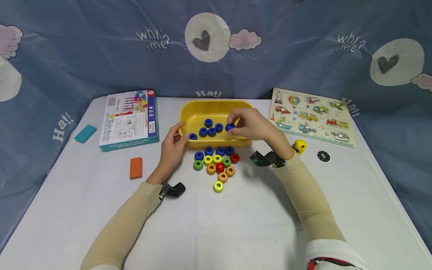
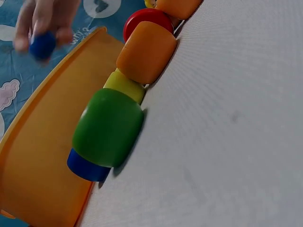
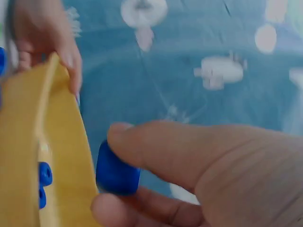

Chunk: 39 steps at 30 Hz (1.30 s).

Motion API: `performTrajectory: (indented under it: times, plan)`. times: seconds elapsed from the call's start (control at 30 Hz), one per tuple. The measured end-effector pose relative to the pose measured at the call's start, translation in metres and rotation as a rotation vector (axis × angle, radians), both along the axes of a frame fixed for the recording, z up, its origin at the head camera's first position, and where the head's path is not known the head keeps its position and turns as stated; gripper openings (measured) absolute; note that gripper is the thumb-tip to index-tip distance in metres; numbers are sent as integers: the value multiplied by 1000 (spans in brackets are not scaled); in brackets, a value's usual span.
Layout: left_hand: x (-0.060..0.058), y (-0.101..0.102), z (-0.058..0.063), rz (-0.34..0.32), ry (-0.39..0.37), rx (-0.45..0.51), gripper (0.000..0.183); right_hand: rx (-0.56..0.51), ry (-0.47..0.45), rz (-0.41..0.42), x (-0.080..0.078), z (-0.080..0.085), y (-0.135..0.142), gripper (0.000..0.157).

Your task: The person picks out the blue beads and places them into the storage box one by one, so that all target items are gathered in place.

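Observation:
My right hand (image 1: 251, 124) pinches a blue bead (image 3: 118, 171) between thumb and fingers, over the right part of a yellow tray (image 1: 216, 144). My left hand (image 1: 173, 148) grips the tray's rim at its left end. Inside the tray lie several blue beads (image 1: 212, 131). Just in front of it, on the table, is a cluster of blue, green, yellow, orange and red beads; a green bead (image 2: 109, 126) and an orange bead (image 2: 147, 52) loom close in the left wrist view.
A boxed bead set (image 1: 128, 120) lies left of the tray, near a teal block (image 1: 86, 134) and an orange block (image 1: 136, 168). To the right are a picture puzzle board (image 1: 312, 116), a small yellow toy (image 1: 299, 146) beside the right wrist, and a black chip (image 1: 323, 156).

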State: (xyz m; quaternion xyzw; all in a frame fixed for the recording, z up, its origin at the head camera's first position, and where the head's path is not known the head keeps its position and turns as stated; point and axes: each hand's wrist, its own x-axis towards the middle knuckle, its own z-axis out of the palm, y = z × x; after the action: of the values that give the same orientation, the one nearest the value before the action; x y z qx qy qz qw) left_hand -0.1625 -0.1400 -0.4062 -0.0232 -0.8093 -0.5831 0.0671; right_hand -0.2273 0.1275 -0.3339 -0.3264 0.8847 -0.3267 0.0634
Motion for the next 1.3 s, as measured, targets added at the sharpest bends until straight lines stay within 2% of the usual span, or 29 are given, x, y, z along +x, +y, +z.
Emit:
performTrajectory:
  times: [0.13,0.27,0.37,0.5,0.63,0.73,0.8,0.87,0.97,1.03,1.1,1.17,1.3]
  plan:
    - [0,1,0,1,-9,7,46,20,-82,-116,-29,-19,-12,21]
    - [0,1,1,1,-5,-4,46,139,-165,-178,-43,-40,-20,23]
    - [0,0,2,-3,2,1,45,185,-215,-181,-45,-48,-23,27]
    - [-1,-1,2,-12,11,4,45,169,-240,-173,-44,-48,-24,32]
    - [-1,-1,2,-10,13,-3,45,161,-222,-159,-44,-48,-24,32]
    - [0,-1,2,-8,8,-3,45,113,-151,-163,-42,-49,-24,28]
    - [1,0,2,-8,5,-6,45,52,-79,-169,-36,-46,-22,26]
    - [1,1,2,-8,3,-6,45,-22,15,-170,-25,-41,-18,23]
    - [2,3,2,-5,5,-7,45,-106,143,-135,2,-32,-9,18]
    - [2,4,2,-3,4,-9,45,-124,194,-95,23,-29,0,13]
    - [3,4,3,-2,3,-13,45,-103,196,-54,40,-31,10,10]
    - [3,4,3,-1,1,-17,45,-52,146,-25,53,-36,18,12]
    - [3,3,2,4,0,-16,45,54,46,-14,64,-51,27,24]
